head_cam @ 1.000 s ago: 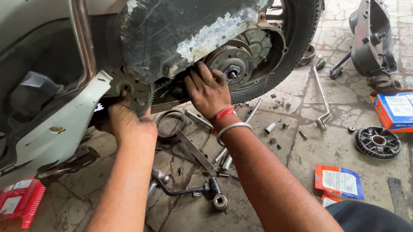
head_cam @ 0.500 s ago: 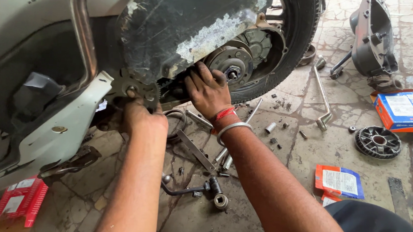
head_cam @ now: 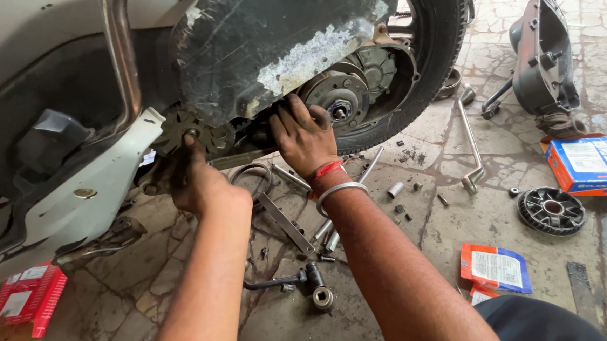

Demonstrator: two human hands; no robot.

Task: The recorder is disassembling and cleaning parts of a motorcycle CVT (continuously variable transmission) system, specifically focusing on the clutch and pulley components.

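A scooter lies with its rear drive side opened. My left hand [head_cam: 198, 178] grips the toothed, fan-like front pulley [head_cam: 195, 133] at the left end of the case. My right hand [head_cam: 305, 137], with a red thread and a metal bangle on the wrist, reaches under the black mudguard [head_cam: 276, 42] and holds the dark drive belt [head_cam: 260, 134] just left of the round clutch assembly [head_cam: 336, 99]. The rear tyre [head_cam: 437, 52] stands behind the clutch.
Wrenches, a ratchet with socket [head_cam: 314, 290] and loose bolts lie on the stone floor. A T-handle wrench [head_cam: 470, 142], a round pulley part [head_cam: 551, 210], the removed cover [head_cam: 545, 59], a blue box [head_cam: 595, 164], a red box [head_cam: 21, 301] and flat packets [head_cam: 495, 268] lie around.
My left hand has moved right and up onto the toothed front pulley, which now shows more clearly. My right hand has stayed at the belt by the clutch.
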